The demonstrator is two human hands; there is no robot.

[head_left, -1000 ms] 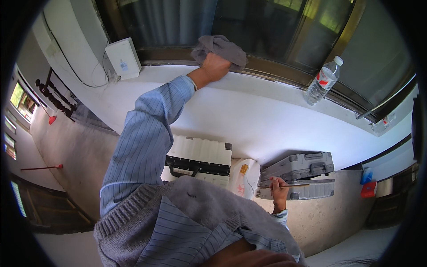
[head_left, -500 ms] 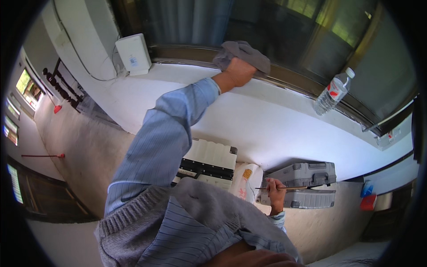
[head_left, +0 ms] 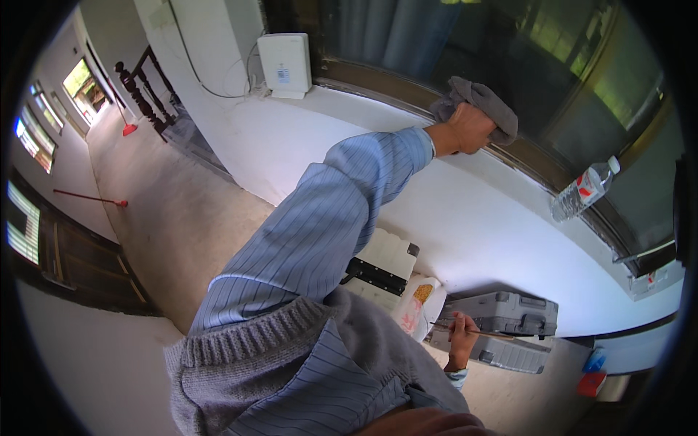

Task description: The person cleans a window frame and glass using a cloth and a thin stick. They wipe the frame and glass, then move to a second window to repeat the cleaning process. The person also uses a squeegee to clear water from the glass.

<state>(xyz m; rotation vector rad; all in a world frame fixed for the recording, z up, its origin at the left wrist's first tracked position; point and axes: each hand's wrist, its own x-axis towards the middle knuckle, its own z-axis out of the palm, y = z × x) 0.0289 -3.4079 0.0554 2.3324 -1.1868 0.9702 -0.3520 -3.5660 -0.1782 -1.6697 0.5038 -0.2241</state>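
Observation:
My left hand [head_left: 469, 131] is closed on a crumpled grey cloth [head_left: 488, 105] and presses it against the lower part of the dark window frame [head_left: 392, 92]. The striped blue sleeve [head_left: 320, 196] of that arm stretches up across the view. Lower down, my right hand [head_left: 462, 340] grips a thin brown stick [head_left: 494, 335], held roughly level, with a narrow dark end pointing left. Behind that hand lies a grey hard case [head_left: 502, 311]. To the right of the cloth, a clear plastic bottle [head_left: 582, 192] with a white cap stands on the sill [head_left: 527, 185].
A white router-like box [head_left: 285, 65] with a cable stands on the sill to the left. Below the wall are a white case [head_left: 382, 254] and a white sack [head_left: 422, 309]. Dark stair railings [head_left: 142, 98] and red-headed long-handled tools [head_left: 91, 197] are at far left.
The view has turned, so the scene sits differently in the picture. My left hand has slid the cloth a little right along the window frame, nearer the bottle. My right hand still holds the stick.

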